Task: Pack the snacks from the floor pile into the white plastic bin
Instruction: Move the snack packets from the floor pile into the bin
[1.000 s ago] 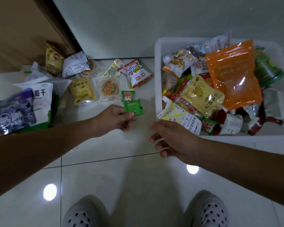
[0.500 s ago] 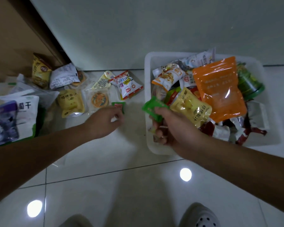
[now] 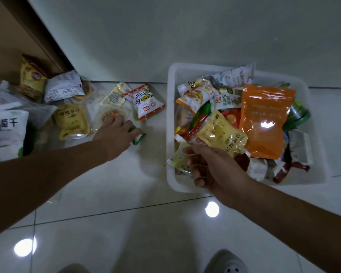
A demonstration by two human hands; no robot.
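The white plastic bin (image 3: 171, 91) stands on the floor at the right, heaped with snacks, among them an orange pouch (image 3: 264, 119) and a yellow pouch (image 3: 224, 134). A green packet (image 3: 202, 113) lies among them. My right hand (image 3: 211, 168) hovers over the bin's near left corner, fingers loosely curled and holding nothing. The floor pile is at the left. At its near edge my left hand (image 3: 114, 133) grips a small green-and-red packet (image 3: 138, 137) on the tile.
The pile holds a red-and-white packet (image 3: 146, 101), a clear-wrapped round cake (image 3: 111, 116), a yellow pouch (image 3: 72, 121), a white packet (image 3: 63, 87) and a large white bag (image 3: 8, 133). A wall and door frame run behind. My shoes show at the bottom edge.
My left hand passed the green packet to my right hand, which released it into the bin. My left hand then reached back and took hold of the small green-and-red packet.
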